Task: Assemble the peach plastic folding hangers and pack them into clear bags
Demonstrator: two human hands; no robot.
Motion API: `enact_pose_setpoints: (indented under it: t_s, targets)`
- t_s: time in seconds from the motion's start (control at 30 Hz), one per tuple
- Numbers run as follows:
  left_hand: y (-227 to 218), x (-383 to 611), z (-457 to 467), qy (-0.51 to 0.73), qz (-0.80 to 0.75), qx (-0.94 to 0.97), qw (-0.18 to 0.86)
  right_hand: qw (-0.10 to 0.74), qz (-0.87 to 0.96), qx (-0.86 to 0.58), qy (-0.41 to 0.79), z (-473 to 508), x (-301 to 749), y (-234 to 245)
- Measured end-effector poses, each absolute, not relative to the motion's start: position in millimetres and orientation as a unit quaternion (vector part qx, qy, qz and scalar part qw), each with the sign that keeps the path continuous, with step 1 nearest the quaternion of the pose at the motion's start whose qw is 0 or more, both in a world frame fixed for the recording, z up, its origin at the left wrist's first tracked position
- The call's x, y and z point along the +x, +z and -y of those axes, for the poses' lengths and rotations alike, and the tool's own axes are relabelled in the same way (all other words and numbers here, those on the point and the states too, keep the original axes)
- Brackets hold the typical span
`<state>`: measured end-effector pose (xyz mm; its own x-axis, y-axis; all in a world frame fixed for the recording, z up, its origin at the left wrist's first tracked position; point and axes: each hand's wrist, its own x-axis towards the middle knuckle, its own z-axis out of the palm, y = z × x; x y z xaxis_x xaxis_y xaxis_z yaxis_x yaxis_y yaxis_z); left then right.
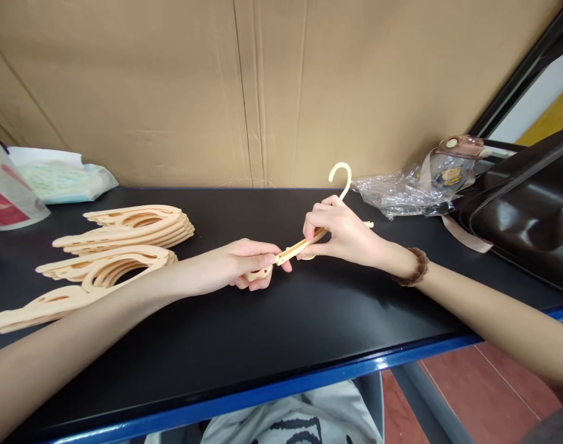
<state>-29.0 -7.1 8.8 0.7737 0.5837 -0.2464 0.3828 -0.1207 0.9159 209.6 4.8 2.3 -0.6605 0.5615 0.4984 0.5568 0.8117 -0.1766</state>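
Observation:
A cream plastic clothes hanger is held above the black table, tilted, its hook curving up behind my right hand. My right hand is closed around its middle, thumb and fingers pinching the grooved arm. My left hand grips a cream hanger piece with thumb and fingers, right at the end of that arm. The two parts meet at my left thumb tip; whether they are joined I cannot tell. Left of my hands lie stacks of similar cream hanger pieces, partly behind my left forearm.
Cardboard stands along the table's back. On the right are crumpled clear plastic, a drinking bottle with a strap and a black bag. A soft packet and a white and red container sit at the left.

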Motion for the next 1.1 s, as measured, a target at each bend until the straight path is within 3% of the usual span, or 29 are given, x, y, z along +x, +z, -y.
enact_pose_setpoints:
  t_s: [0.6, 0.87, 1.1]
  targets:
    - [7.7, -24.6, 14.0, 0.108, -0.356, 0.823, 0.429, 0.272, 0.908, -0.314, 0.047, -5.1, 207.7, 0.3]
    - [11.8, -18.9, 24.1, 0.064, -0.429, 0.893, 0.119, 0.245, 0.908, -0.335, 0.049, -3.7, 205.2, -0.4]
    - [11.6, -17.0, 26.5, 0.045, -0.445, 0.890, 0.087, 0.238, 0.909, -0.338, 0.049, -3.3, 205.3, -0.6]
